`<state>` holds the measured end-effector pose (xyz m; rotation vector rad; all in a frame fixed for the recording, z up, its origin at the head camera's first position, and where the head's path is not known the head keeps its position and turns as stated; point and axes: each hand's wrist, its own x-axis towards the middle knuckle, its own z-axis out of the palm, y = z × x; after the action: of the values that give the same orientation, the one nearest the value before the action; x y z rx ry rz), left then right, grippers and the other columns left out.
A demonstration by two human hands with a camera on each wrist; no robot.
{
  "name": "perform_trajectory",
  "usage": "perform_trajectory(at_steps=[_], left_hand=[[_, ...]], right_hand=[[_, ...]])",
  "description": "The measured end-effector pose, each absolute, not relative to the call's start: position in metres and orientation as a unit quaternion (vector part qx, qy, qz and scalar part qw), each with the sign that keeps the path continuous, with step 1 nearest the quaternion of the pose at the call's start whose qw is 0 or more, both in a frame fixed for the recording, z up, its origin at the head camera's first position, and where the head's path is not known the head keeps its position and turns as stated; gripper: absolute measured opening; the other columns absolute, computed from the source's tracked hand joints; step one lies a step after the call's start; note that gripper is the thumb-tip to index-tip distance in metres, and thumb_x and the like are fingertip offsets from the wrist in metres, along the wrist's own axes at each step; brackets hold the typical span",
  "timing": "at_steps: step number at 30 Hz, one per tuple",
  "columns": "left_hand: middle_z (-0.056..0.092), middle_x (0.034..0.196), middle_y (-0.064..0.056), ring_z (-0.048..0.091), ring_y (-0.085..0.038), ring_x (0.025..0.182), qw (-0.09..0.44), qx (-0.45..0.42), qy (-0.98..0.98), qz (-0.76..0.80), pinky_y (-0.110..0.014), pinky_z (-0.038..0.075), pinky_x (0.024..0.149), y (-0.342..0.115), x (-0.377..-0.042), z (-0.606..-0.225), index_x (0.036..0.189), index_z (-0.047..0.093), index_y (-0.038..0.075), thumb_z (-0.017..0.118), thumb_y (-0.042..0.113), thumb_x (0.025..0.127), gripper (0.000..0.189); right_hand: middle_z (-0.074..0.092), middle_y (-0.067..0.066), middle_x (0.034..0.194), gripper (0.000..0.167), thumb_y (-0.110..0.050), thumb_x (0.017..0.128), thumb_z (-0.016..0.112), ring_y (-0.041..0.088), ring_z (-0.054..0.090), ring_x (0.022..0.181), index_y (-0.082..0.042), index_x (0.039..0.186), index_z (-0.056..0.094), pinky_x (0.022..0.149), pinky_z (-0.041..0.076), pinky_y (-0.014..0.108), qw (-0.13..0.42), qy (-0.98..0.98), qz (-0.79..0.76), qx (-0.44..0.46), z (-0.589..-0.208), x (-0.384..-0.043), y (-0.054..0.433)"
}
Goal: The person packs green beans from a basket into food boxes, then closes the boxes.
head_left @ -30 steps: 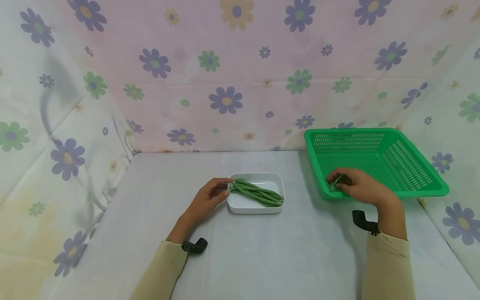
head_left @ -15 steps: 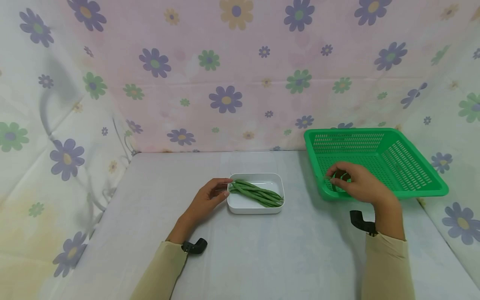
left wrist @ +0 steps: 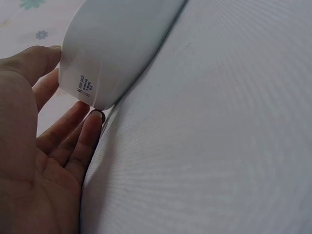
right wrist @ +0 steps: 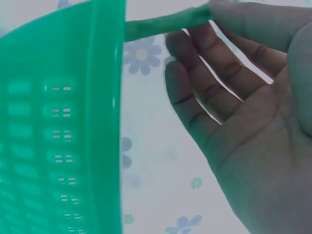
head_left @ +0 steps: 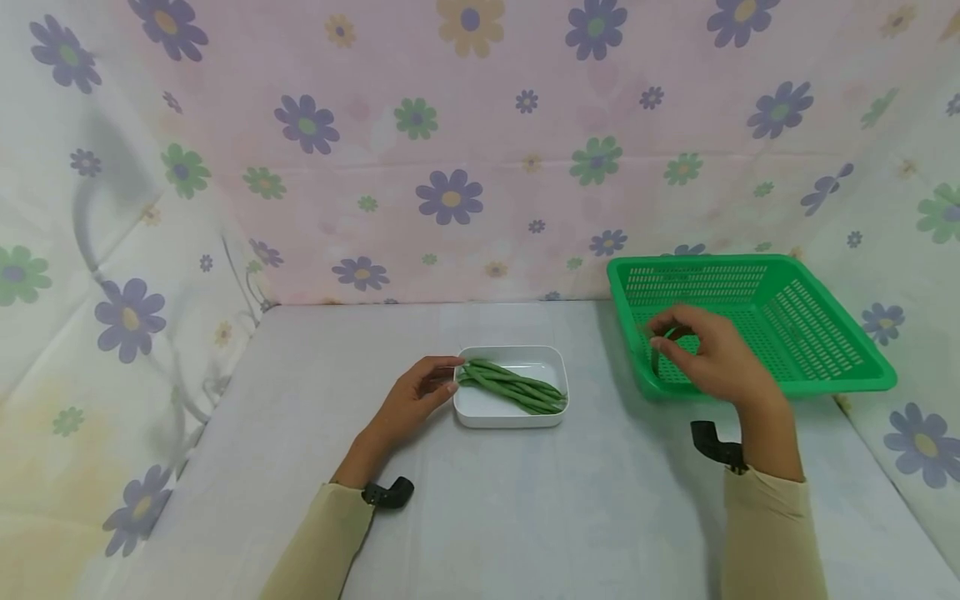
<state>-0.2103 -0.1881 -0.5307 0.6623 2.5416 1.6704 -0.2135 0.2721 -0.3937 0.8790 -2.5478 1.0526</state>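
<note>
Several green beans [head_left: 517, 390] lie in a bundle in a white rectangular dish [head_left: 510, 422] at the middle of the table. My left hand [head_left: 408, 402] touches the dish's left end with thumb and fingertips, fingers loosely extended. In the left wrist view the thumb meets the top edge of the dish [left wrist: 112, 48]. Over the near left side of a green slotted basket [head_left: 750, 388], my right hand [head_left: 712, 354] pinches one green bean [right wrist: 168, 23] between thumb and fingertips. The bean hangs down inside the basket, and its lower part is hidden behind the basket wall in the right wrist view.
A white cloth [head_left: 510, 508] covers the table. Flower-printed fabric [head_left: 495, 150] stands behind and at both sides. The basket reaches close to the back fabric at the right. Each wrist wears a black camera mount.
My right hand has risen slightly and moved a little left, drawing the green bean up inside the basket. The left hand and the dish stay in place.
</note>
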Motion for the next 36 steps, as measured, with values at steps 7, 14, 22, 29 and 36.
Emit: perform_trajectory(at_steps=[7,14,22,29,36], left_hand=[[0.057,0.152,0.003,0.058,-0.023,0.138,0.013,0.212,0.816,0.537,-0.039,0.053,0.111,-0.188,-0.209,-0.530,0.149,0.059,0.025,0.067,0.021,0.107,0.042],[0.058,0.151,0.003,0.058,-0.021,0.138,0.013,0.211,0.815,0.539,-0.037,0.052,0.110,-0.188,-0.209,-0.531,0.149,0.059,0.026,0.067,0.021,0.107,0.042],[0.057,0.152,0.004,0.058,-0.021,0.138,0.013,0.218,0.813,0.541,-0.037,0.053,0.110,-0.189,-0.211,-0.534,0.149,0.059,0.026,0.067,0.021,0.107,0.043],[0.057,0.152,0.004,0.058,-0.022,0.138,0.014,0.216,0.814,0.538,-0.040,0.052,0.111,-0.189,-0.211,-0.533,0.149,0.059,0.026,0.067,0.022,0.107,0.043],[0.057,0.152,0.004,0.058,-0.022,0.138,0.015,0.217,0.814,0.539,-0.039,0.052,0.110,-0.189,-0.212,-0.534,0.149,0.058,0.026,0.066,0.021,0.108,0.043]], right_hand=[[0.073,0.005,0.105,0.033,0.018,0.088,0.074,0.006,0.064,0.094,-0.005,0.112,0.072,0.086,0.052,0.018,0.189,-0.843,0.382,0.327,-0.391,-0.215,0.261],[0.073,0.010,0.102,0.036,0.025,0.082,0.074,0.009,0.064,0.094,0.002,0.110,0.073,0.084,0.051,0.019,0.259,-0.807,0.396,0.355,-0.387,-0.218,0.246],[0.073,0.014,0.105,0.031,0.021,0.086,0.072,0.013,0.063,0.100,0.004,0.112,0.074,0.090,0.049,0.023,0.315,-0.791,0.405,0.334,-0.383,-0.215,0.232],[0.072,0.022,0.107,0.020,0.008,0.094,0.072,0.017,0.064,0.101,0.009,0.113,0.073,0.093,0.050,0.023,0.354,-0.758,0.425,0.346,-0.383,-0.215,0.219],[0.071,0.020,0.107,0.022,0.007,0.093,0.073,0.022,0.063,0.101,0.008,0.115,0.072,0.094,0.050,0.025,0.343,-0.753,0.435,0.356,-0.385,-0.212,0.203]])
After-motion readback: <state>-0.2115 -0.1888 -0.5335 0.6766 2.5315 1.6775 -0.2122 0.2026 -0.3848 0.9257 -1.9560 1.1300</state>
